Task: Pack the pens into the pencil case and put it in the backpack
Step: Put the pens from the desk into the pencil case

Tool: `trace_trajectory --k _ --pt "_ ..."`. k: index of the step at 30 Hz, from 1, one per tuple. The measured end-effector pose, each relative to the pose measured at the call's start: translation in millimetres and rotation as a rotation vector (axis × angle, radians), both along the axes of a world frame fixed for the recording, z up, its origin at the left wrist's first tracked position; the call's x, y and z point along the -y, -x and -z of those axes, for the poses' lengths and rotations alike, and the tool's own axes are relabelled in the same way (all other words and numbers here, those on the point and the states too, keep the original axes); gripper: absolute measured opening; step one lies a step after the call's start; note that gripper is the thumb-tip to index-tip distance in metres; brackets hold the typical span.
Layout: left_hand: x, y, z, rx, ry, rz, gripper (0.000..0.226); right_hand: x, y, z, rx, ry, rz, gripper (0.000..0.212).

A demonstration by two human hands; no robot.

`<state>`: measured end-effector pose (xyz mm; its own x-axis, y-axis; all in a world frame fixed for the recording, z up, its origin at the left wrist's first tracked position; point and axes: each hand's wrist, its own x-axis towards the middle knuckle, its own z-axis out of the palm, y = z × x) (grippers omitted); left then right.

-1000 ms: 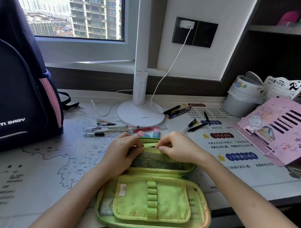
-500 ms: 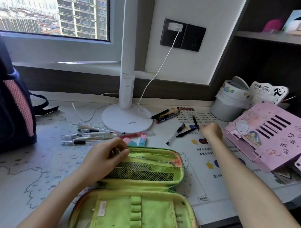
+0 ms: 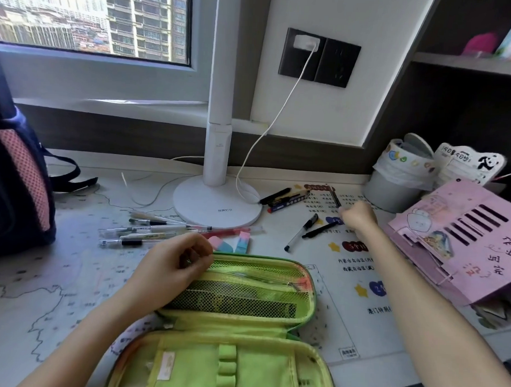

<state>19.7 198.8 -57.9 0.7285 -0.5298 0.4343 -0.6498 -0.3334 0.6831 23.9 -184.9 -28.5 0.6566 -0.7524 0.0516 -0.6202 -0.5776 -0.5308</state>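
Note:
The green pencil case [image 3: 273, 324] lies open on the desk in front of me. My left hand [image 3: 173, 265] pinches the top edge of its mesh pocket at the left. My right hand [image 3: 359, 217] is stretched to the back right, fingers curled round a black pen [image 3: 335, 197] that sticks out blurred to its left. Two more black pens [image 3: 308, 231] lie just left of that hand. A bundle of clear pens [image 3: 140, 232] lies left of the lamp base, and a few dark pens [image 3: 286, 198] lie to its right. The dark backpack [image 3: 14, 185] stands at the far left.
A white lamp [image 3: 216, 203] with its cable stands behind the case. Pink-and-blue erasers [image 3: 232, 244] lie just beyond the case. A white bin [image 3: 393, 183] and a pink folder [image 3: 464, 238] crowd the right side.
My right hand left the pencil case, reached to the back right and closed on a black pen. My left hand stayed on the pocket edge. The view turned right.

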Motion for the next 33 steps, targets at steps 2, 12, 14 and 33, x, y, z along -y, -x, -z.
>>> trace_trajectory --k 2,12,14,33 --pt "0 -1 -2 0.116 -0.076 -0.028 0.012 -27 23 -17 0.15 -0.116 -0.254 0.027" --pt "-6 3 -6 0.267 -0.313 -0.089 0.022 -169 94 -20 -0.142 0.566 -0.953 0.016" --pt "-5 0 -11 0.262 -0.354 -0.046 0.023 -170 93 -17 -0.158 0.583 -0.956 0.018" --pt "26 -25 -49 0.016 -0.704 0.081 0.011 -195 86 6 0.106 0.362 -0.791 0.018"
